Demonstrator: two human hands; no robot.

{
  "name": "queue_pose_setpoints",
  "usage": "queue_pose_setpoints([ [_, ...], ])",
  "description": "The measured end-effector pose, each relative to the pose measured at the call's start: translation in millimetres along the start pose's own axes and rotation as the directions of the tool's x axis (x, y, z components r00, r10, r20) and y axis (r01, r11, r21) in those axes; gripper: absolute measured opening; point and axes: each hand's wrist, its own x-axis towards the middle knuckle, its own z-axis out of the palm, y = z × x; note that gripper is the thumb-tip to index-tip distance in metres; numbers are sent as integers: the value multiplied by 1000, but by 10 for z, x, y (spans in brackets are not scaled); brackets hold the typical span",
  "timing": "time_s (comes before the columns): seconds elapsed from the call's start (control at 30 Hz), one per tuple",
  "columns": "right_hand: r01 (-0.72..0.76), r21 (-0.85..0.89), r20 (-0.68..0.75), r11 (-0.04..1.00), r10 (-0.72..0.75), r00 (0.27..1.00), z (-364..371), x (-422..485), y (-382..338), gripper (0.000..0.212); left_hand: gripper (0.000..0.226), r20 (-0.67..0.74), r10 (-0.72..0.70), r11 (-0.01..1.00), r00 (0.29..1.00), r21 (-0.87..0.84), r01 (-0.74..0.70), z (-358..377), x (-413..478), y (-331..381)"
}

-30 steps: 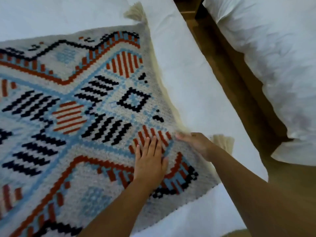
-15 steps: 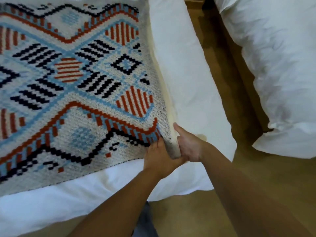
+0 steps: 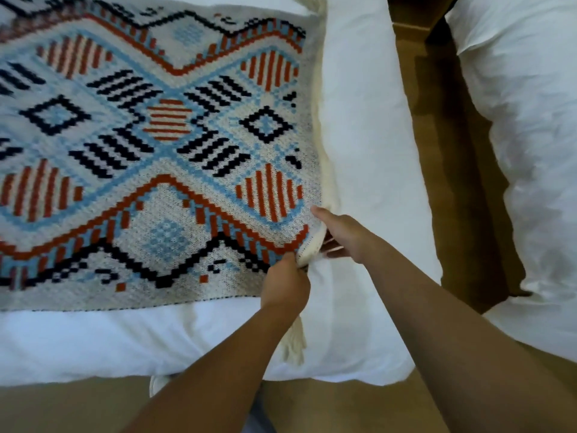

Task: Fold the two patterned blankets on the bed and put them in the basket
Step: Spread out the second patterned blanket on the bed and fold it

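Gripping the blanket (image 3: pixel 156 182) corner — left hand (image 3: pixel 285 284) fisted, right hand (image 3: pixel 340 234) pinching thumb-on-top

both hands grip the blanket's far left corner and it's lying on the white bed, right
Not quite. The head view shows the left hand and the right hand gripping the blanket at its near right corner, not the far left. The rest holds: it lies on the white bed.

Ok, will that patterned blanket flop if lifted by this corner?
The patterned blanket is probably floppy: its corner curls where the left hand and right hand pinch it. Coarse knit looks grippy, not slippery. The dangling tassel may snag.
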Motion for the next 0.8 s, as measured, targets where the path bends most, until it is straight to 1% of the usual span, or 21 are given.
queue_pose_setpoints([
  [0.07, 104, 89, -114, 991, -94, 989, 9, 101, -190, 47, 4, -11, 4, 1000, 1000, 29, -4, -59, 4, -37],
  [0.1, 153, 107, -172, 982, -133, 976, 13, 147, -288, 38, 2, -14, 17, 999, 1000, 35, -17, -90, 6, -61],
  [0.13, 197, 96, -224, 976, -171, 959, 19, 190, -382, 29, 4, -16, 32, 999, 999, 35, -32, -122, 5, -86],
  [0.17, 230, 68, -266, 971, -204, 942, 26, 234, -468, 26, 10, -16, 45, 998, 999, 37, -44, -159, 8, -113],
  [0.27, 278, -62, -342, 959, -282, 896, 74, 355, -647, 41, 25, -46, 60, 995, 997, 82, -56, -312, 23, -199],
  [0.4, 333, -218, -410, 918, -395, 822, 198, 369, -818, 45, 23, -159, 71, 995, 985, 86, -57, -602, 31, -372],
  [0.5, 367, -289, -423, 884, -462, 780, 375, 332, -944, 44, 23, -237, 84, 983, 968, 177, -43, -898, 27, -539],
  [0.6, 406, -318, -395, 857, -509, 765, 651, 274, -1129, 43, 26, -270, 78, 957, 960, 291, 4, -1255, 14, -746],
  [0.73, 476, -349, -331, 807, -581, 743, 1069, 126, -1397, 42, 28, -285, 44, 925, 958, 373, 68, -1750, -125, -1108],
  [0.8, 507, -360, -289, 783, -610, 738, 1313, 49, -1520, 42, 28, -287, 14, 928, 958, 361, 95, -1991, -217, -1302],
])
